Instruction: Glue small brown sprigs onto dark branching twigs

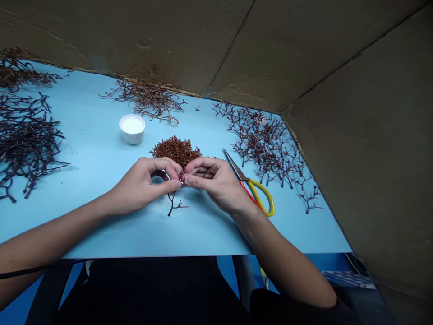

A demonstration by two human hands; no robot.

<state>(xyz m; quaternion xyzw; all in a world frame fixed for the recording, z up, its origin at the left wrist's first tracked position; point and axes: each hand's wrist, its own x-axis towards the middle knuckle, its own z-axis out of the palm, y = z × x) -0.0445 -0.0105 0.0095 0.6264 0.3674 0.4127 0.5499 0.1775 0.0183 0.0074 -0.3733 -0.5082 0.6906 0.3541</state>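
The left hand point(144, 185) and right hand point(214, 180) hold a clenched grip, fingertips meeting at the top of a forked twig point(172, 204), which hangs just above the blue worktop point(94, 149). Beyond lies a brown heap point(176, 151) — scissors point(259, 194) sit beside the right hand.

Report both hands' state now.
Left hand: closed, apparently holding a dark branching twig.
Right hand: closed in a pinch; what it holds is too small to tell.

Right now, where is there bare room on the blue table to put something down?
The blue table is bare between the white cup and the dark twig pile, and along the near edge below the left hand and right hand. It's crowded around the hands: the brown twig heap, dark twig and scissors sit close.
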